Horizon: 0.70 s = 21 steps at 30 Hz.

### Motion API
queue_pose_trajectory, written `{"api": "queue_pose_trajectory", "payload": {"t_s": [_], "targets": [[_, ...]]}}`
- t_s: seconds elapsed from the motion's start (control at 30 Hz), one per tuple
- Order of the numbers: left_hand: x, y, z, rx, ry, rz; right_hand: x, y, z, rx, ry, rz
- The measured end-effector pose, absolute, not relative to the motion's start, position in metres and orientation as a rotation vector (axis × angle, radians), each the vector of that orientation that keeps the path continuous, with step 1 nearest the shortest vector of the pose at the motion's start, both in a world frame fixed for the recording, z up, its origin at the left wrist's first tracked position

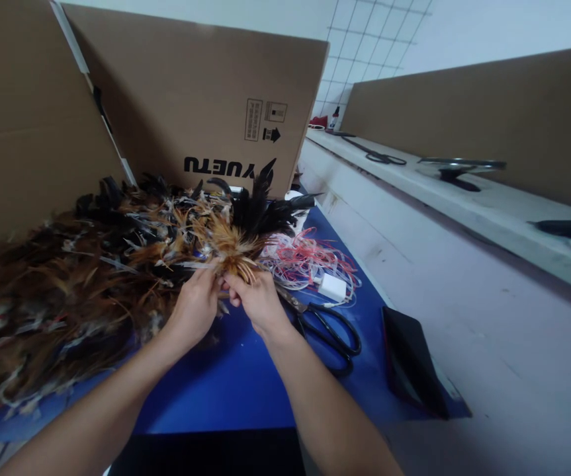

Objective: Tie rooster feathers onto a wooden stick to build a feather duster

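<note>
My left hand (198, 299) and my right hand (257, 299) are close together over the blue table, fingers closed on a bunch of feathers (235, 248). The bunch has golden-brown feathers low down and long black ones fanning out above. Its lower end is hidden by my fingers. To the left lies a large heap of brown and black feathers (67, 291), some with white ties among them. Black-handled scissors (332, 334) lie just right of my right hand, their blades partly covered by it.
Beyond the scissors are tangled red and white strings (305, 258) and a white charger (332, 287). A dark phone or case (411, 360) lies near the right table edge. Cardboard panels (196, 99) stand behind the feathers. Another pair of scissors (384, 157) rests on the ledge (474, 198).
</note>
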State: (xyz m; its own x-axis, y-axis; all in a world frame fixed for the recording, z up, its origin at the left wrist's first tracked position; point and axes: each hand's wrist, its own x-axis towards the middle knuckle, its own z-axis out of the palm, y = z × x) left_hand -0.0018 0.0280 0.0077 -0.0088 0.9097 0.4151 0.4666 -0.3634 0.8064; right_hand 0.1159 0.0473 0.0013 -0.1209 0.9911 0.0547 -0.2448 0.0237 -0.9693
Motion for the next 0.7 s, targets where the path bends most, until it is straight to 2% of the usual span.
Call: {"api": "queue_pose_trajectory", "payload": {"t_s": [0.7], "targets": [[-0.003, 0.032, -0.011, 2.079, 1.558, 1.295, 0.112, 0.052, -0.007, -0.853, -1.165, 1.392]]}}
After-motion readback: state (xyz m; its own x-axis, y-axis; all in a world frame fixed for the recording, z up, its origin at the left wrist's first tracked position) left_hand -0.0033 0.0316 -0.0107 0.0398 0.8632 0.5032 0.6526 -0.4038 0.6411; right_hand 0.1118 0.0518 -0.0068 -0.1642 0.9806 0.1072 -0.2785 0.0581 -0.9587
